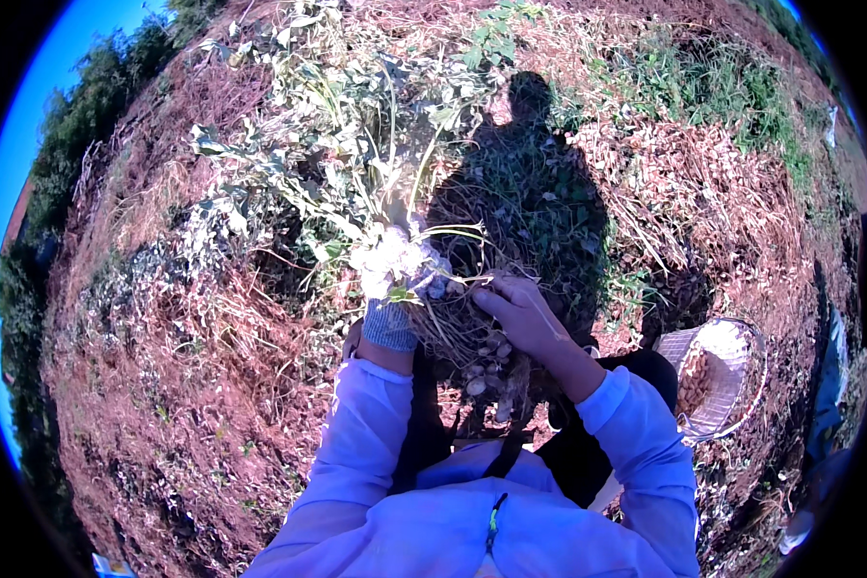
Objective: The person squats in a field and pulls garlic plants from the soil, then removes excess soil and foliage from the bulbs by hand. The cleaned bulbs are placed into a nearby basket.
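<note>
My left hand (399, 266), in a grey-cuffed knit glove, grips a bunch of uprooted peanut plants (318, 170) by the stems. The leafy tops spread away from me, bleached by bright sun. Tangled roots hang towards me between my knees, with several pale peanut pods (485, 372) on them. On the right side of the roots is my bare right hand (519, 309), its thumb and forefinger pinched on a thin stalk (469, 279). Its other fingertips are hidden.
A wicker basket (719, 415) with peanuts (696, 383) in it stands beside my right knee. Dry plants (665, 195) lie heaped at the far right, with green weeds (701, 83) beyond. My shadow (531, 173) falls ahead. Trees (72, 137) line the far left.
</note>
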Demonstrator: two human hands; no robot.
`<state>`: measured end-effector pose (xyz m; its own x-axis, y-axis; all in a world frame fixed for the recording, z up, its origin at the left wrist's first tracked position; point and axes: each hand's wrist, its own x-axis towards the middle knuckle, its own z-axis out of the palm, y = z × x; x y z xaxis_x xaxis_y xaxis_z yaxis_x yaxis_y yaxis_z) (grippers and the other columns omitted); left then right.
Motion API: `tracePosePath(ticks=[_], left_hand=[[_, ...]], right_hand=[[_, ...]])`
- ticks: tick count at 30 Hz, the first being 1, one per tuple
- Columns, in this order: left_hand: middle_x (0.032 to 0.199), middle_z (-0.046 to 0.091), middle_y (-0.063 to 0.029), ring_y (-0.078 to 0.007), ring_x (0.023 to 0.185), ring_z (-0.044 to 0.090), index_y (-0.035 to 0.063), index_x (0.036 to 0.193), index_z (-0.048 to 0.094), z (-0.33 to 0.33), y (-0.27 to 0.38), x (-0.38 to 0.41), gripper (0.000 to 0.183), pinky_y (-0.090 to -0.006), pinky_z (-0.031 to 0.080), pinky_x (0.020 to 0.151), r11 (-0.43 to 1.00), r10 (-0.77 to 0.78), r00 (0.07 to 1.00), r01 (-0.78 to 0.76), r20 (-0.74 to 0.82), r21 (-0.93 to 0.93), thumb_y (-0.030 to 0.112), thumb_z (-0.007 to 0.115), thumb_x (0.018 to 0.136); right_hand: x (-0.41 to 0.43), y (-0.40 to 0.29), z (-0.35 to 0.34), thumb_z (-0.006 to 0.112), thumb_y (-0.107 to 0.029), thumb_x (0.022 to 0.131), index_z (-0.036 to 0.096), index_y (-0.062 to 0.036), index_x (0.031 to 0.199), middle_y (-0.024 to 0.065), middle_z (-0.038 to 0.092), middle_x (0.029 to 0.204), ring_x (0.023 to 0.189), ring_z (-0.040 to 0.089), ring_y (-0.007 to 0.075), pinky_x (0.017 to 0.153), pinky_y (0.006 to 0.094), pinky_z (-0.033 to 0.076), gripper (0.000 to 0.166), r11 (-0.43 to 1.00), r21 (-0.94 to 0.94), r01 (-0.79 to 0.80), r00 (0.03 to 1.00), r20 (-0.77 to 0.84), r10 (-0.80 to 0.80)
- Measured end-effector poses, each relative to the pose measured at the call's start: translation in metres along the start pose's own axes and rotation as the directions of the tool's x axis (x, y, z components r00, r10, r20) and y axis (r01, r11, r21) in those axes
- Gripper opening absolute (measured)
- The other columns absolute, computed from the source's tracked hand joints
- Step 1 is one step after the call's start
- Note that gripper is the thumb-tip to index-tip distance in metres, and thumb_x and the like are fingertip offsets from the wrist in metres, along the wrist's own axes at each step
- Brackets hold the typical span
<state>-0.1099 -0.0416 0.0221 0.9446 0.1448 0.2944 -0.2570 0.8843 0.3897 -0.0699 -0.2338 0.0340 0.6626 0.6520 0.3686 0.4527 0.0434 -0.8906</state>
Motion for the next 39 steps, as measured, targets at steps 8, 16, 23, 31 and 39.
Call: tracePosePath(ticks=[8, 16, 23, 31, 39], left_hand=[[0.062, 0.049, -0.0061, -0.0207, 0.051, 0.046, 0.0137, 0.077, 0.048, 0.030, 0.002, -0.003, 0.030, -0.0353, 0.040, 0.049, 0.972, 0.015, 0.993, 0.013, -0.118, 0.234, 0.041, 0.043, 0.088], [0.062, 0.047, -0.0057, -0.0219, 0.058, 0.047, 0.0054, 0.082, 0.053, 0.054, -0.010, -0.001, 0.024, -0.0394, 0.045, 0.061, 0.955, 0.050, 0.992, -0.012, -0.120, 0.297, 0.028, 0.049, 0.088], [0.061, 0.050, -0.0008, -0.0177, 0.057, 0.048, 0.0091, 0.105, 0.051, 0.031, -0.005, -0.007, 0.028, -0.0356, 0.040, 0.064, 0.954, 0.061, 0.983, -0.005, -0.176, 0.298, 0.031, 0.038, 0.093], [0.054, 0.049, 0.0011, -0.0171, 0.058, 0.048, 0.0130, 0.077, 0.052, -0.025, 0.008, 0.003, 0.036, -0.0333, 0.040, 0.068, 0.987, -0.162, 0.984, 0.161, 0.073, 0.018, 0.037, 0.032, 0.095], [0.058, 0.040, 0.0082, -0.0088, 0.047, 0.043, 0.0134, 0.087, 0.047, 0.020, 0.002, 0.003, 0.010, -0.0267, 0.039, 0.052, 0.957, -0.115, 0.938, 0.193, -0.327, 0.217, 0.020, 0.042, 0.092]], right_hand=[[0.016, -0.019, -0.010, 0.065, -0.021, 0.079, 0.057, 0.0005, 0.079, 0.0132, 0.055, 0.057, 0.052, 0.057, 0.0222, 0.049, 0.0314, 0.042, 0.023, 0.975, -0.081, -0.208, 0.917, -0.363, 0.165], [0.018, 0.011, -0.008, 0.061, -0.025, 0.084, 0.057, -0.0006, 0.065, 0.0014, 0.048, 0.052, 0.041, 0.046, 0.0097, 0.039, 0.0263, 0.036, 0.031, 0.819, 0.446, -0.360, 0.742, -0.396, 0.541], [0.005, 0.055, -0.077, 0.059, -0.024, 0.086, 0.054, -0.0055, 0.077, -0.0017, 0.040, 0.052, 0.039, 0.041, 0.0087, 0.033, 0.0228, 0.027, 0.021, 0.444, 0.890, -0.103, 0.572, -0.312, 0.758], [-0.020, 0.003, -0.019, 0.056, -0.027, 0.085, 0.057, -0.0034, 0.102, 0.0014, 0.057, 0.079, 0.065, 0.052, 0.0078, 0.055, 0.0226, 0.042, 0.029, 0.629, 0.678, -0.380, 0.919, 0.198, 0.342], [-0.025, -0.008, -0.016, 0.060, -0.020, 0.082, 0.056, -0.0011, 0.098, -0.0007, 0.054, 0.084, 0.077, 0.051, 0.0077, 0.071, 0.0236, 0.043, 0.025, 0.720, 0.450, -0.528, 0.840, 0.403, 0.364]])
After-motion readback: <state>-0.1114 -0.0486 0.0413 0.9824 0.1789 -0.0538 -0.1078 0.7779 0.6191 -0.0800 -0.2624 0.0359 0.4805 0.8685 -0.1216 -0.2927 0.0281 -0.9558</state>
